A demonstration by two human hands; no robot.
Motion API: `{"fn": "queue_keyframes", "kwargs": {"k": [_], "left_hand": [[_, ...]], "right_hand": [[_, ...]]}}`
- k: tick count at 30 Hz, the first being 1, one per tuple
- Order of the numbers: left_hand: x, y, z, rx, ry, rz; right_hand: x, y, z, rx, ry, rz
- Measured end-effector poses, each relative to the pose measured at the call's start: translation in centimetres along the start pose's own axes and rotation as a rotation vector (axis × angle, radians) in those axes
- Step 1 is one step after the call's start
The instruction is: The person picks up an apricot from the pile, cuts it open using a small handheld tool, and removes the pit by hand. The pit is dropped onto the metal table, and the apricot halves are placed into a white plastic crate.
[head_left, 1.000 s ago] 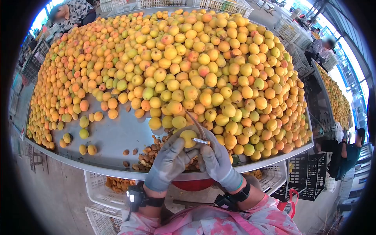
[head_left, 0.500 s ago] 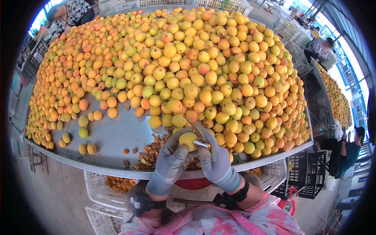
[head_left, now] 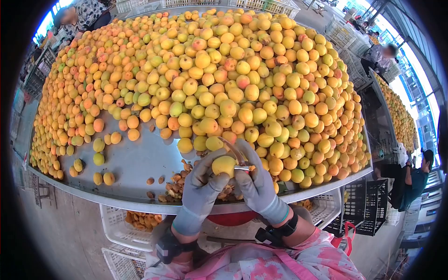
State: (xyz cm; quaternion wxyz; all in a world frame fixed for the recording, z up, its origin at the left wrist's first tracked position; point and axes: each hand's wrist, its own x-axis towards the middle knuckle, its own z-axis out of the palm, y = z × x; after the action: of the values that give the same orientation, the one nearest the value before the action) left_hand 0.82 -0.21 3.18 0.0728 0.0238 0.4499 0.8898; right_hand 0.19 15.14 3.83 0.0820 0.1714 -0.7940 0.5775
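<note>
The only bare room on the metal desk (head_left: 140, 163) lay left of the hands, between its front edge and the apricot heap (head_left: 224, 79), with loose pits (head_left: 175, 184) scattered just beside the gloves. Over that edge the left hand (head_left: 200, 186) gripped a smooth, yellow apricot (head_left: 224, 165), fingers wrapped round it, while the right hand (head_left: 256, 184) was closed on a small knife (head_left: 239, 161) touching the fruit. The blade's tip was too thin to make out, and the crates (head_left: 135, 224) below were cut off by the desk.
</note>
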Motion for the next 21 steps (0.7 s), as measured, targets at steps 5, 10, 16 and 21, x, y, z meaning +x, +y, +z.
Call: {"fn": "queue_keyframes", "kwargs": {"k": [5,10,16,21], "left_hand": [[0.1,0.0,-1.2,-0.020,-0.040,-0.101],[0.2,-0.8,-1.8,-0.333,-0.112,-0.179],[0.8,-0.6,-1.0,-0.291,-0.044,-0.078],[0.8,-1.1,-0.8,-0.298,-0.039,-0.094]], "right_hand": [[0.5,-2.3,-2.1,0.565,-0.257,0.574],[0.0,-2.1,-3.1,1.026,-0.348,0.843],[-0.3,-3.3,-2.8,0.386,-0.266,0.485],[-0.7,-2.5,-2.5,0.022,-0.301,0.361]]}}
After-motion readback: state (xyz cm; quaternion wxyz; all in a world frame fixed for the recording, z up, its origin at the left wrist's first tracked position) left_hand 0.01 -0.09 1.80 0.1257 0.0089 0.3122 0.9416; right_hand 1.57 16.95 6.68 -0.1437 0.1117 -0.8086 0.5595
